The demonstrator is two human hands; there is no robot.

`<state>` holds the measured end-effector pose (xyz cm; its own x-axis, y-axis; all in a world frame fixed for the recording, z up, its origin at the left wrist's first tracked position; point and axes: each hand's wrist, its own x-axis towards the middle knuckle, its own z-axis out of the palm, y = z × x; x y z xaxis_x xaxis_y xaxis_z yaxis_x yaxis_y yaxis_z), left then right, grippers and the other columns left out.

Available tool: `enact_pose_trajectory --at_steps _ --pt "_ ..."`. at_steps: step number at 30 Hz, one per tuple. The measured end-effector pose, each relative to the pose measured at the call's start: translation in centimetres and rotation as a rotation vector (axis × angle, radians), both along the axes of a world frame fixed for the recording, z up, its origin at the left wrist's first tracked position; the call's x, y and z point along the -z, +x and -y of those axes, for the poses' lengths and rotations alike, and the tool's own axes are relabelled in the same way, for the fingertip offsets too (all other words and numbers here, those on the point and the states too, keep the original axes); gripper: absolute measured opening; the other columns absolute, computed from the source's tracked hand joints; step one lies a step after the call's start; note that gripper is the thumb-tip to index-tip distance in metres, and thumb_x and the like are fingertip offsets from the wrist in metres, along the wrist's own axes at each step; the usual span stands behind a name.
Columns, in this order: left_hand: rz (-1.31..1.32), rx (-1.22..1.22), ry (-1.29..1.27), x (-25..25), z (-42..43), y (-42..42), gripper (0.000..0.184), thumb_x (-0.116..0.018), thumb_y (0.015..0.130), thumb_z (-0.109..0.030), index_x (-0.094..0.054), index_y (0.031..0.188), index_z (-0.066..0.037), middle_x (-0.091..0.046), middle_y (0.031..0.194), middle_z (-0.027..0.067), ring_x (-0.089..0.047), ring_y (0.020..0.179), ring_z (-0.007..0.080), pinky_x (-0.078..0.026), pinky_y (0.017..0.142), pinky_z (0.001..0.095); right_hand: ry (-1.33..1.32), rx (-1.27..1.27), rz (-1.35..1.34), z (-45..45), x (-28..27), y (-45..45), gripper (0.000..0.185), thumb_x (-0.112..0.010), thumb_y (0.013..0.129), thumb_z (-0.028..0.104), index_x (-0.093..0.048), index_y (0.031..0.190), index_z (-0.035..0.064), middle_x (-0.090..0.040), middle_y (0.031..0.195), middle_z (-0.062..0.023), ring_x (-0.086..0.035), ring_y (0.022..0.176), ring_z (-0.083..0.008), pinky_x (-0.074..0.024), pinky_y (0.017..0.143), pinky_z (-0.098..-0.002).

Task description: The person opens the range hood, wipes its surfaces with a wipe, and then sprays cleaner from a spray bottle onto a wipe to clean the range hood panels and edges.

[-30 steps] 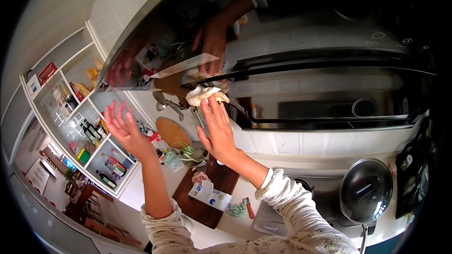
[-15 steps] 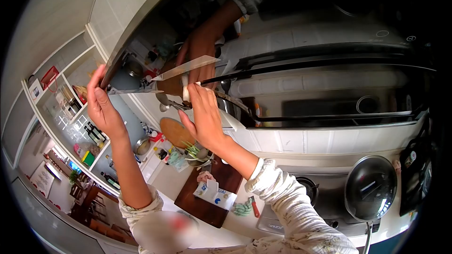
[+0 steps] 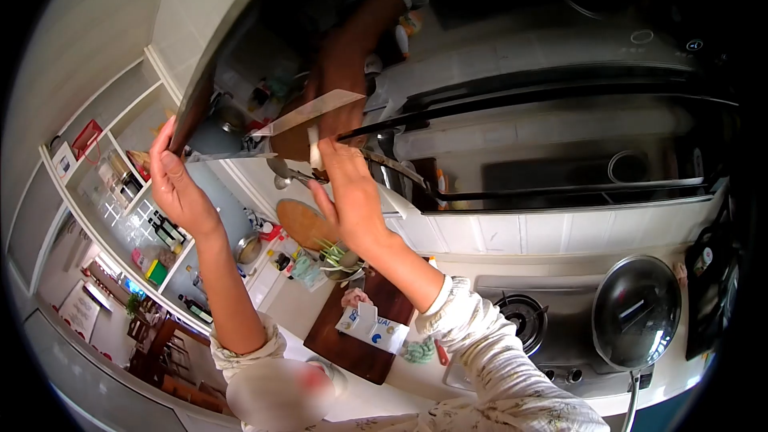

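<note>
The glossy black range hood (image 3: 520,48) fills the upper part of the head view and mirrors my arm. My left hand (image 3: 184,192) lies with fingers stretched along the hood's left edge, thumb up and apart. My right hand (image 3: 352,192) presses a folded white cloth (image 3: 314,150) against the hood's lower surface, beside a clear, strip-like panel (image 3: 308,114). Most of the cloth is hidden under the fingers, and its exact kind is hard to make out.
Below are a gas stove (image 3: 524,320), a lidded pan (image 3: 636,312) and a dark wooden board (image 3: 344,352) bearing a white box (image 3: 372,328). A green cloth (image 3: 419,352) lies near the stove. Shelves (image 3: 120,160) with bottles stand at left; a round board (image 3: 302,224) leans behind.
My right hand has moved slightly with the white cloth along the hood, fingertips now higher against it. The whole view has shifted a little; my left hand stays at the hood's edge.
</note>
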<state>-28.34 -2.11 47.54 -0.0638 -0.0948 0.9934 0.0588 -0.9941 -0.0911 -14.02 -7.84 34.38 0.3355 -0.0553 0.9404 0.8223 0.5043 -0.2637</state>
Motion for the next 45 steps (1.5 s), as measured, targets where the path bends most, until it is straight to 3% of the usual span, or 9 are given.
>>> enact_pose_trajectory --at_steps 4,6,8,10,16,21,28,32,45 --pt "0.289 -0.232 0.441 2.6 2.3 0.3 0.023 -0.058 0.087 -0.009 -0.058 0.108 0.001 -0.06 0.11 0.016 -0.057 0.104 0.0259 -0.039 0.096 0.0363 0.072 0.008 0.073 -1.5 0.7 1.3 0.046 -0.058 0.076 -0.006 -0.047 0.12 -0.0067 -0.053 0.114 -0.0243 -0.051 0.103 -0.0408 -0.0429 0.089 -0.0416" --pt "-0.141 -0.223 0.499 6.8 0.5 -1.4 0.027 -0.064 0.078 0.0 -0.058 0.105 -0.002 -0.062 0.104 0.0138 -0.06 0.094 0.0275 -0.045 0.085 0.0377 0.096 -0.011 0.091 -1.6 0.9 1.6 0.045 -0.057 0.076 -0.006 -0.048 0.119 -0.0062 -0.054 0.114 -0.0239 -0.051 0.104 -0.0407 -0.0428 0.089 -0.0415" --pt "-0.471 -0.299 0.412 8.2 1.0 1.4 0.03 -0.064 0.078 -0.003 -0.058 0.107 -0.004 -0.062 0.1 0.0122 -0.06 0.084 0.029 -0.046 0.074 0.0388 0.104 -0.035 0.077 -1.8 1.0 1.7 0.045 -0.055 0.075 -0.007 -0.048 0.12 -0.0062 -0.054 0.115 -0.0238 -0.051 0.105 -0.0407 -0.0426 0.09 -0.0417" --pt "-0.533 -0.278 0.306 9.0 0.8 3.9 0.033 -0.064 0.077 -0.005 -0.059 0.11 -0.005 -0.062 0.093 0.0109 -0.059 0.08 0.0296 -0.045 0.07 0.0374 0.114 -0.058 0.082 -2.0 1.1 1.6 0.048 -0.054 0.074 -0.008 -0.047 0.121 -0.0064 -0.053 0.115 -0.0235 -0.051 0.105 -0.0402 -0.0422 0.09 -0.0417" --pt "-0.524 -0.397 0.222 7.9 0.9 5.9 0.029 -0.062 0.079 -0.008 -0.06 0.109 -0.007 -0.062 0.083 0.0091 -0.058 0.069 0.0272 -0.045 0.064 0.0362 0.13 -0.057 0.172 -1.9 1.7 2.6 0.057 -0.055 0.071 -0.007 -0.043 0.127 -0.0054 -0.052 0.118 -0.0233 -0.05 0.105 -0.0399 -0.0409 0.091 -0.0436" --pt "-0.43 -0.433 0.264 8.1 0.5 6.8 0.024 -0.061 0.081 -0.011 -0.061 0.104 -0.006 -0.062 0.08 0.0087 -0.058 0.067 0.0274 -0.046 0.064 0.0373 0.091 0.01 0.264 -1.4 5.1 3.4 0.06 -0.056 0.071 -0.006 -0.041 0.129 -0.0044 -0.041 0.135 -0.0243 -0.037 0.127 -0.0399 -0.0316 0.104 -0.0468" --pt "-0.471 -0.433 0.205 8.0 1.3 6.8 0.027 -0.062 0.079 -0.006 -0.063 0.106 -0.005 -0.064 0.087 0.0132 -0.06 0.074 0.0306 -0.047 0.066 0.0377 0.047 0.022 0.17 -3.2 3.8 2.0 0.064 -0.061 0.073 0.002 -0.037 0.132 -0.0051 -0.039 0.134 -0.0258 -0.037 0.126 -0.0413 -0.0261 0.106 -0.0494" --pt "-0.465 -0.357 0.191 8.7 1.3 6.3 0.032 -0.062 0.08 -0.007 -0.06 0.112 -0.005 -0.063 0.087 0.0119 -0.059 0.073 0.0288 -0.046 0.066 0.0365 0.077 0.061 0.171 -4.2 2.4 2.4 0.065 -0.064 0.071 0.004 -0.038 0.13 -0.0053 -0.045 0.125 -0.025 -0.048 0.108 -0.0396 -0.0376 0.091 -0.0462" --pt "-0.38 -0.499 0.214 9.6 0.7 7.2 0.03 -0.062 0.077 -0.011 -0.062 0.107 -0.006 -0.061 0.075 0.0068 -0.058 0.064 0.0237 -0.043 0.057 0.0364 -0.006 0.071 0.103 -4.1 1.2 2.9 0.04 -0.056 0.078 0.012 -0.05 0.117 0.0023 -0.059 0.097 -0.0104 -0.054 0.088 -0.0291 -0.0392 0.074 -0.0402"
